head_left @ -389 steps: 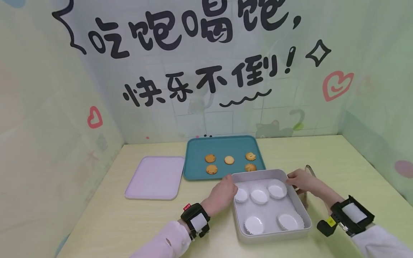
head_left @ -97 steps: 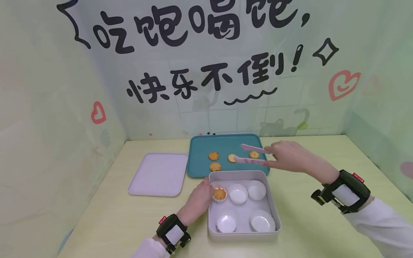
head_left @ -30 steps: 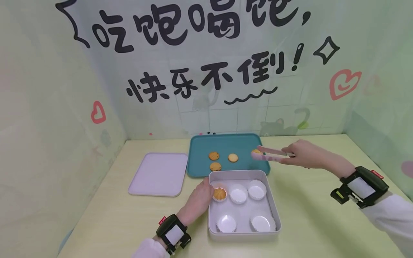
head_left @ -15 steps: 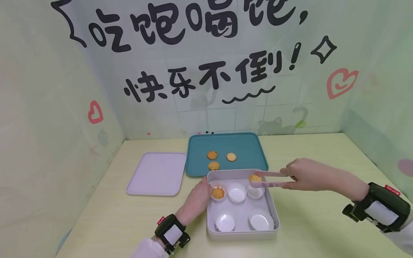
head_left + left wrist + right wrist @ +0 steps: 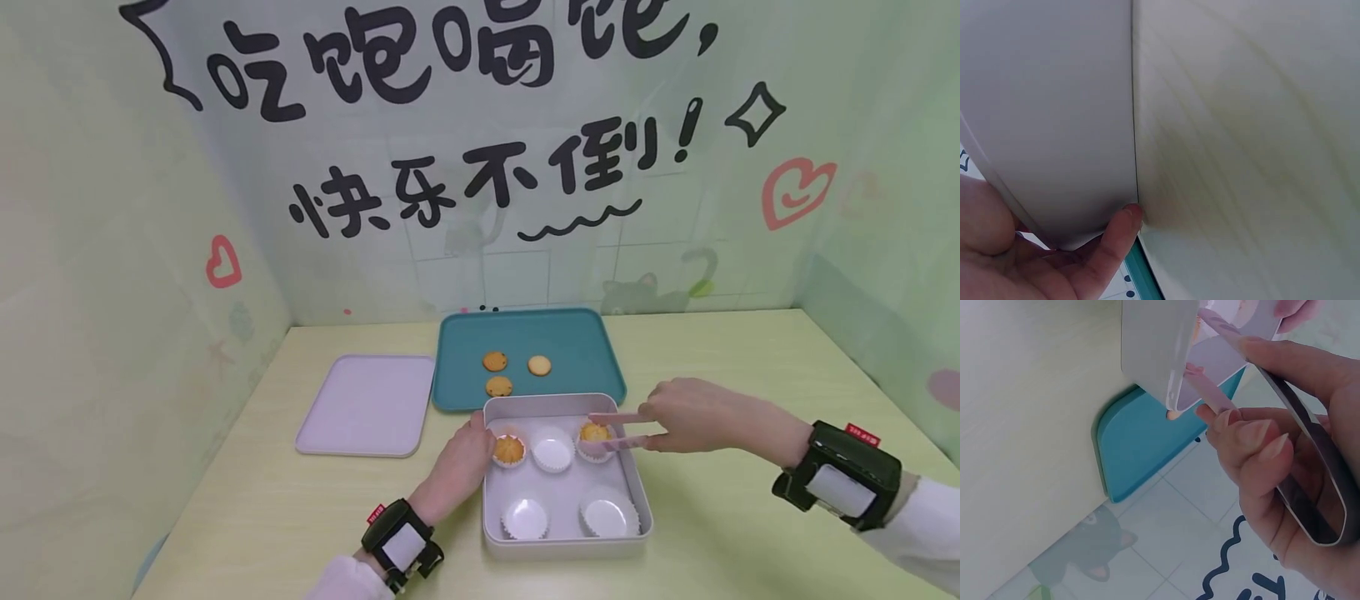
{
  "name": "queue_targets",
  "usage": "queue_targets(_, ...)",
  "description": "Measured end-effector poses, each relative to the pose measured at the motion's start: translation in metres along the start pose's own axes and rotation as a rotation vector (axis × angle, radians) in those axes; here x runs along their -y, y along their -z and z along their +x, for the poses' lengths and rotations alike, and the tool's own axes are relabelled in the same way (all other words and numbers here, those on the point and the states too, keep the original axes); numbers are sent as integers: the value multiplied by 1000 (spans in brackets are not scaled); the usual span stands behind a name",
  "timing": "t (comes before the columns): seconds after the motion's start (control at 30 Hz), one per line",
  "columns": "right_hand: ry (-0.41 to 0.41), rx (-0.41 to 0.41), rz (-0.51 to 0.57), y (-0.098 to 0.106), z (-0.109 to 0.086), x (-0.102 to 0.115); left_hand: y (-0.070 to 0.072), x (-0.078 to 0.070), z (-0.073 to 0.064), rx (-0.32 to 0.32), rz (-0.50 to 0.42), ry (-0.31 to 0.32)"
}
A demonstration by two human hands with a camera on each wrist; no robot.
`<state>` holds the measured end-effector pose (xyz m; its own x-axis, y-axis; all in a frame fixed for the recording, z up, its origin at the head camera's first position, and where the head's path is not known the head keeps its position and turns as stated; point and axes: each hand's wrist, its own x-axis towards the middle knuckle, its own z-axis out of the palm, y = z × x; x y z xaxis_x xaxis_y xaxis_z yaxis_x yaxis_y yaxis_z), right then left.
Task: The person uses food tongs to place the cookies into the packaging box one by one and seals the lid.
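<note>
My right hand (image 5: 701, 414) grips a pair of tongs (image 5: 1322, 447) with pink tips and a metal spring bend. In the head view the tong tips reach over the right wall of a pale lilac box (image 5: 567, 548), spread on either side of a cookie (image 5: 595, 432) in the back right paper cup. Another cookie (image 5: 509, 450) sits in the back left cup. Three white paper cups (image 5: 553, 451) hold no cookie. My left hand (image 5: 455, 462) holds the box's back left corner; in the left wrist view a fingertip (image 5: 1130, 214) lies at its bottom edge.
Behind the box lies a teal tray (image 5: 465, 327) with three cookies (image 5: 539, 365) on it, its front edge partly hidden by the box. A flat lilac tray (image 5: 365, 406) is at the left. A printed wall (image 5: 480, 275) closes off the back of the table.
The right hand and tongs have carried a cookie from the teal tray's right side into the back right cup. Over the last half second the tong tips lowered and spread. The left hand stayed put.
</note>
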<state>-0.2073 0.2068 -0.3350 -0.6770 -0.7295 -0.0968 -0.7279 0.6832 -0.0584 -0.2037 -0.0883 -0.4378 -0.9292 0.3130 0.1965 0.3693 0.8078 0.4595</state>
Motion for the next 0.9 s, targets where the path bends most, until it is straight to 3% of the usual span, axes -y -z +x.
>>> queue_targets(0.4,48,-16,-84,3,9,6,0,0,1,3,8,10)
queue_targets(0.5,19,10,-73,9,8,6,0,0,1,19,-2,18)
queue_targets(0.67,-85,93,56,27,5,5,1,-2,0,31,-6,25)
queue_targets(0.77,-122,77,105,39,6,2,2,-2,0,27,-2,22)
queue_targets(0.9,-131,0,88,48,16,-3,4,-3,-1,21,1,14)
